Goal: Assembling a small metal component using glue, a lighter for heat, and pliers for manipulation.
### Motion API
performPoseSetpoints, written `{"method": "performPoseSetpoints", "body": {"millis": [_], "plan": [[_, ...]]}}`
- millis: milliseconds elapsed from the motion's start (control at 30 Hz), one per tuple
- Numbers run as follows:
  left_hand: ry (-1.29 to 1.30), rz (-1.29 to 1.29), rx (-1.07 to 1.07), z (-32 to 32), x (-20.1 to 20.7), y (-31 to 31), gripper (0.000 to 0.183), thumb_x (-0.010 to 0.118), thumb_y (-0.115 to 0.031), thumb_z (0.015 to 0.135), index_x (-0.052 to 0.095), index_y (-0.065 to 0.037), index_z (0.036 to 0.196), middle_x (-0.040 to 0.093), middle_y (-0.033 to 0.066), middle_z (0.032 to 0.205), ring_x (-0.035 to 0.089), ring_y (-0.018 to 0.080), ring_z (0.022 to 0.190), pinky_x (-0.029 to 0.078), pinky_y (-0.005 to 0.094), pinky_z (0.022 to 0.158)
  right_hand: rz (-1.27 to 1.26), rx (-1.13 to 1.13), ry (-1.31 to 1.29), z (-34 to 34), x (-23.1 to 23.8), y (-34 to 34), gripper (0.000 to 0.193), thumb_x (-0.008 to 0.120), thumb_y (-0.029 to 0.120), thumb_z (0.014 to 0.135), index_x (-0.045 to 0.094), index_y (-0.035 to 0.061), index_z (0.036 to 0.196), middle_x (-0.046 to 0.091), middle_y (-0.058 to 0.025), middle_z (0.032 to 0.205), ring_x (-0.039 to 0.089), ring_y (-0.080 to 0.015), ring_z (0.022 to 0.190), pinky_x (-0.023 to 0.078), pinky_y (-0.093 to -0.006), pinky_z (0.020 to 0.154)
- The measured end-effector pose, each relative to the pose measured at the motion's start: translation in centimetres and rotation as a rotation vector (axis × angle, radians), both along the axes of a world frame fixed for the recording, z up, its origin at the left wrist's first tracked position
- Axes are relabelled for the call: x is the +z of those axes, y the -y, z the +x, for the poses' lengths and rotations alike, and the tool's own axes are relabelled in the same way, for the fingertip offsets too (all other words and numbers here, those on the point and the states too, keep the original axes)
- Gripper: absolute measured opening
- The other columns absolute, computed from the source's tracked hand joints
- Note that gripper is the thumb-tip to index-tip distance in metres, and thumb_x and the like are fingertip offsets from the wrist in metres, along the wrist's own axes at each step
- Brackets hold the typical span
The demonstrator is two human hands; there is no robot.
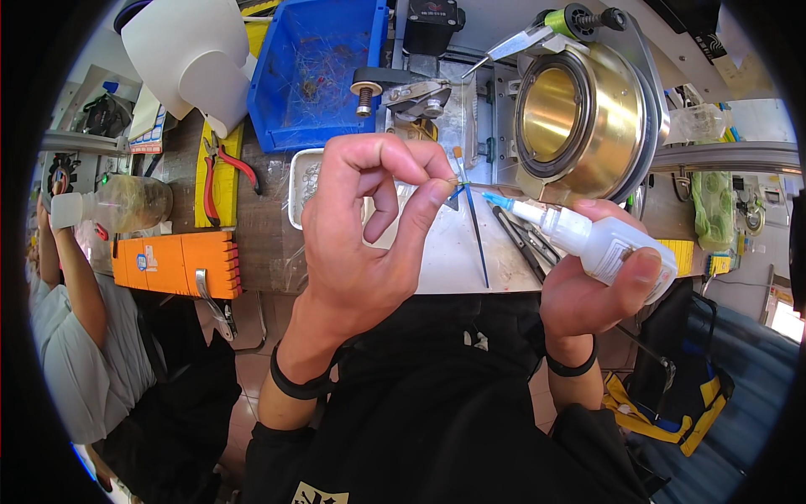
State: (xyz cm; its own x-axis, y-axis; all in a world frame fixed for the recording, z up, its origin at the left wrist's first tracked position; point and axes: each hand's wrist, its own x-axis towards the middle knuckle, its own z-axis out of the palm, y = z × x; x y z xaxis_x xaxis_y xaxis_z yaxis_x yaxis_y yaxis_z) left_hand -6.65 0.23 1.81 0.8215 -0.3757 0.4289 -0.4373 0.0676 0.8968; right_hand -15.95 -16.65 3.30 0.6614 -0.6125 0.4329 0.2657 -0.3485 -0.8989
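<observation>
My left hand (357, 223) is raised over the front of the bench, thumb and forefinger pinched together on something thin that I cannot make out. From the right, my right hand (588, 294) grips a translucent white squeeze bottle (617, 250), tilted so its blue needle tip (497, 200) points at the left fingertips. The fine needle ends close to that pinch. Below it, a slim dark blue stick with a brownish end, perhaps a small brush (477, 239), lies on the white work surface (441, 260). Dark tweezers (520, 244) lie nearer the right hand.
Behind my left hand are a white tray (297, 189) and a blue bin (319, 76). Red-handled pliers (210, 176), an orange block (176, 265) and a clear bottle (134, 203) lie leftward. A brass-coloured drum machine (579, 118) stands back right. A co-worker's arm (80, 286) shows far left.
</observation>
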Motion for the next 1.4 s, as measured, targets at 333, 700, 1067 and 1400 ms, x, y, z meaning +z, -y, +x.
{"method": "performPoseSetpoints", "body": {"millis": [333,700,1067,1400], "plan": [[0.000,0.004,0.001,0.0,0.2,0.0,0.032,0.064,0.012,0.089,0.043,-0.005,0.106,0.066,0.0133,0.099,0.032,0.0020,0.060,0.030,0.0155,0.057,0.086,0.051,-0.015,-0.2,-0.3,0.1,0.070,0.043,0.058,0.092,0.069,-0.0073,0.092,0.071,-0.0181,0.087,0.069,-0.0269,0.079,0.055,-0.0364,0.073],[0.006,0.000,-0.004,0.1,0.1,0.0,0.031,0.063,0.011,0.089,0.043,-0.005,0.106,0.066,0.0133,0.099,0.031,0.0014,0.059,0.031,0.0153,0.058,0.023,-0.033,0.045,0.3,0.0,-0.2,0.063,0.049,0.052,0.090,0.070,-0.0074,0.087,0.071,-0.0197,0.085,0.070,-0.0268,0.079,0.055,-0.0355,0.076],[0.006,0.033,0.000,0.0,0.3,-0.2,0.030,0.064,0.011,0.089,0.043,-0.005,0.104,0.067,0.0134,0.099,0.030,0.0015,0.058,0.030,0.0156,0.057,-0.028,0.003,-0.031,0.1,0.6,-0.3,0.064,0.044,0.049,0.091,0.069,-0.0103,0.088,0.070,-0.0198,0.083,0.069,-0.0285,0.077,0.056,-0.0367,0.072],[0.023,0.042,-0.003,0.2,0.3,0.0,0.030,0.064,0.011,0.089,0.043,-0.005,0.104,0.067,0.0129,0.099,0.031,0.0020,0.059,0.030,0.0157,0.058,0.052,0.040,0.036,0.0,0.2,0.0,0.064,0.043,0.048,0.092,0.069,-0.0101,0.087,0.070,-0.0194,0.082,0.069,-0.0288,0.078,0.056,-0.0386,0.070]]}}
